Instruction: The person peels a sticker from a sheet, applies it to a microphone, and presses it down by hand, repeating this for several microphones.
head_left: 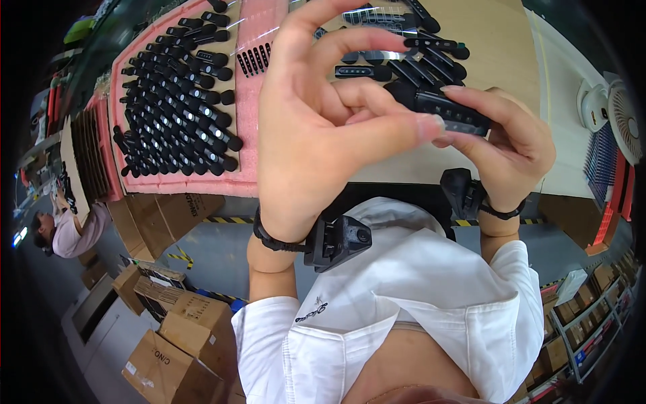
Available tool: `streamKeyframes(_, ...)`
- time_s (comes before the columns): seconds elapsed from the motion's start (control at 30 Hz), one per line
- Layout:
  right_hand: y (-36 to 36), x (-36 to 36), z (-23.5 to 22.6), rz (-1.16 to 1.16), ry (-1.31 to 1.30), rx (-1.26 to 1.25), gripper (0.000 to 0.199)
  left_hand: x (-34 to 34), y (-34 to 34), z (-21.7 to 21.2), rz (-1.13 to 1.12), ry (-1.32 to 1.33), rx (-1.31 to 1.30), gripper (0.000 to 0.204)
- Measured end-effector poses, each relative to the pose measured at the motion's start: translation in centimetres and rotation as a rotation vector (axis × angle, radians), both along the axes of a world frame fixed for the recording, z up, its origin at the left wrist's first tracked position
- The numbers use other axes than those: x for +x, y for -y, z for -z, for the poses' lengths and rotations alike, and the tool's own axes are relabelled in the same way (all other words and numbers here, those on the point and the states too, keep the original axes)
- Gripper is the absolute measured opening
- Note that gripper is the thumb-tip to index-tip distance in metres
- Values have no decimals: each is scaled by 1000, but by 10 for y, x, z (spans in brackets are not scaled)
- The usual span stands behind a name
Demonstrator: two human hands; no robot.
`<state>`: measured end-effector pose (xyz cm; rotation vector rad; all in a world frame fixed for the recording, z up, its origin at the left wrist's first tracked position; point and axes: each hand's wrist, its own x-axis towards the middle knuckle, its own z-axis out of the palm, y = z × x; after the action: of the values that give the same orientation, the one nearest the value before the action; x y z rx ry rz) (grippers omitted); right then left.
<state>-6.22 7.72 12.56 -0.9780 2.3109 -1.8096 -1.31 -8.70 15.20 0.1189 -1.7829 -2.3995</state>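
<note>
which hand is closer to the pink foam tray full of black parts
Left. The left hand is raised right beside the pink foam tray's right edge, while the right hand, holding a black part, sits farther right over the bench.

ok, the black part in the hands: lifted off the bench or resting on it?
Lifted. The black part is pinched between the left hand and right hand, above the bench, not resting on it.

Cardboard boxes [176,337] sit stacked at lower left, a white fan [616,111] stands at right, and another person [64,232] works at far left.
</note>
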Motion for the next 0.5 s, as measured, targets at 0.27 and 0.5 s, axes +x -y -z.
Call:
streamKeyframes(0.27,-5,-3,1,25,-116,74,34,-8,-5,8,10,40,-7,65)
streamKeyframes(0.5,-6,-4,1,57,-157,24,33,-10,-11,10,23,45,-35,62)
